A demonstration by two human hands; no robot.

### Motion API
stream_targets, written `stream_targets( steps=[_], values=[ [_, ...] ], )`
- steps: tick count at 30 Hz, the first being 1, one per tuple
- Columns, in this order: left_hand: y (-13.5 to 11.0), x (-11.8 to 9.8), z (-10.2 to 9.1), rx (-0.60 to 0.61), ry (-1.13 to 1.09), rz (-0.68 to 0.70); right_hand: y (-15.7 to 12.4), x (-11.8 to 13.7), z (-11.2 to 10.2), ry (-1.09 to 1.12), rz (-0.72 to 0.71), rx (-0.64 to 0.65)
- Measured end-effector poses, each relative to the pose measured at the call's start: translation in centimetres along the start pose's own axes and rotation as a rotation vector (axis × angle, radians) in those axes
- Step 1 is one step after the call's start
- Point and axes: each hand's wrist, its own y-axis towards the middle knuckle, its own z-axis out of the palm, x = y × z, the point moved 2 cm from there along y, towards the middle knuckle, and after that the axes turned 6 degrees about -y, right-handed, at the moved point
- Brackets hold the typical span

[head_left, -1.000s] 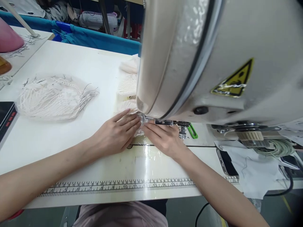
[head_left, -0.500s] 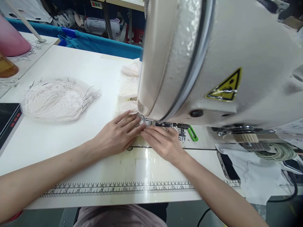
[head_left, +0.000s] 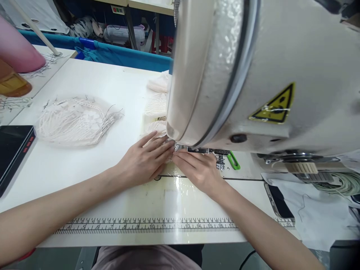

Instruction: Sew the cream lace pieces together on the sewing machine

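Observation:
My left hand (head_left: 143, 162) lies flat on the white table (head_left: 84, 168), fingers stretched toward the presser foot, pressing a small piece of pale lace (head_left: 155, 129). My right hand (head_left: 197, 168) lies flat beside it, fingertips almost meeting the left ones under the sewing machine head (head_left: 253, 71). The machine head hides the needle and most of the lace behind it. More lace pieces (head_left: 156, 105) trail off behind the machine.
A heap of white lace pieces (head_left: 74, 120) lies at the left. A black device (head_left: 12, 150) sits at the far left edge. A ruler strip (head_left: 168, 225) runs along the front edge. A phone (head_left: 278, 202), white cloth and a green clip (head_left: 233, 161) lie at the right.
Both hands stay flat at the presser foot, almost unmoved. The view has shifted slightly, so everything sits a little further right and lower.

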Motion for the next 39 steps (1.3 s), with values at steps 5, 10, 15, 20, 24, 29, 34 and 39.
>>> stream_targets(
  steps=[5,10,15,20,24,29,34,39],
  values=[
    [0.2,-0.1,0.0,-0.006,0.006,0.008,-0.5,-0.5,0.4,0.041,0.053,0.012],
    [0.1,-0.2,0.1,-0.001,0.012,0.001,-0.9,-1.1,0.7,0.153,0.09,0.045],
    [0.1,-0.2,0.2,0.0,0.012,-0.001,-1.2,-1.6,1.1,0.22,0.127,0.121],
    [0.1,-0.2,0.2,0.006,0.01,-0.012,-1.3,-1.9,1.2,0.227,0.164,0.17],
    [0.1,-0.1,0.3,0.014,-0.002,-0.009,-1.3,-2.1,1.3,0.228,0.174,0.168],
    [0.2,0.0,0.3,0.01,-0.024,-0.026,-1.5,-2.4,1.9,0.214,0.205,0.128],
    [0.1,0.0,0.5,-0.008,-0.008,-0.043,-1.9,-2.7,2.7,0.139,0.254,0.149],
    [-0.5,-0.5,0.4,-0.049,0.033,0.075,-2.0,-2.5,2.1,0.206,0.221,0.121]
  ],
)
